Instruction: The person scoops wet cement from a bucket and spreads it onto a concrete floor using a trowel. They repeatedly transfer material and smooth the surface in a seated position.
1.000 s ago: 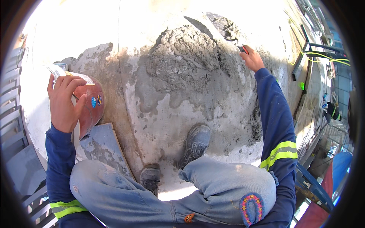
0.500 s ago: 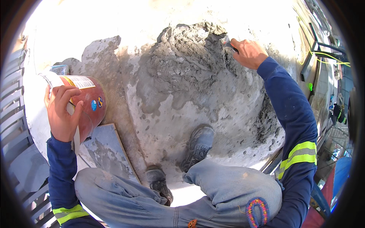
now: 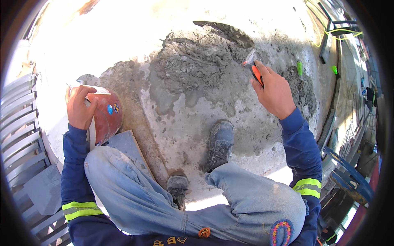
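Observation:
In my right hand (image 3: pixel 274 88) is a trowel (image 3: pixel 257 74) with an orange and black handle. Its blade, coated in grey mortar, points away over the far edge of a wet mortar heap (image 3: pixel 193 67) on the floor. My left hand (image 3: pixel 82 107) is closed on the rim of a reddish-brown bucket (image 3: pixel 110 119), which leans on its side with its mouth toward the left. What lies inside the bucket does not show.
A dusty board (image 3: pixel 128 148) lies beside the bucket near my knee. Grey slats (image 3: pixel 20 135) run along the left. My boots (image 3: pixel 220 141) stand before the heap. At right are a green object (image 3: pixel 299 69), black frame pieces (image 3: pixel 324 47) and a yellow cord (image 3: pixel 347 30).
My right hand has drawn nearer to me, and more of the trowel now shows, its blade carrying mortar. My left hand keeps its hold on the bucket. The whole view has shifted.

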### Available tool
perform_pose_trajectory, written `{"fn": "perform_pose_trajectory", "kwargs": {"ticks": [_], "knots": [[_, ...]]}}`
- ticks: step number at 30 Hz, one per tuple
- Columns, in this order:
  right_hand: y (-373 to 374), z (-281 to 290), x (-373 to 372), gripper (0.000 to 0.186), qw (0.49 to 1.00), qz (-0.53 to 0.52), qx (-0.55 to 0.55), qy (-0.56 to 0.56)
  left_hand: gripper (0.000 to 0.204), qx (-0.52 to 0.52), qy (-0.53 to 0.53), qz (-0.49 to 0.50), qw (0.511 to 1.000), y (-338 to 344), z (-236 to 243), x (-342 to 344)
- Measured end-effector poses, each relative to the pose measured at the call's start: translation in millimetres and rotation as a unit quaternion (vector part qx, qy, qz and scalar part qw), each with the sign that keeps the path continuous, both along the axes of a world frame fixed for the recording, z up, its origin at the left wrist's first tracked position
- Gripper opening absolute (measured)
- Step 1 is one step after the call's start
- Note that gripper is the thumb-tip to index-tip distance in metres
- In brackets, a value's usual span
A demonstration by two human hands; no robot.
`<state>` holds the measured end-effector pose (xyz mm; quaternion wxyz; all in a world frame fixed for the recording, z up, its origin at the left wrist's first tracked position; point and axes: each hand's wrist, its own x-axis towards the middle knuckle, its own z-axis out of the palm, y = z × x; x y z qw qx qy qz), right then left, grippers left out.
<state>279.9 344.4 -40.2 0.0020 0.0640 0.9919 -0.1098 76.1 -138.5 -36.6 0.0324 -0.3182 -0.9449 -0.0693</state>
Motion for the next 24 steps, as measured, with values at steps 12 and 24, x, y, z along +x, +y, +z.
{"fn": "perform_pose_trajectory", "kwargs": {"ticks": [12,24], "knots": [[27.6,-68.5,85.3,0.041,0.808,-0.271,-0.5,-0.154,0.028,-0.036,0.023,-0.002,0.999,-3.6,-0.5,3.9],[151.7,-122.3,-121.9,0.029,0.885,-0.214,-0.284,-0.301,0.028,-0.004,-0.02,0.024,1.0,6.6,-2.1,0.8]]}}
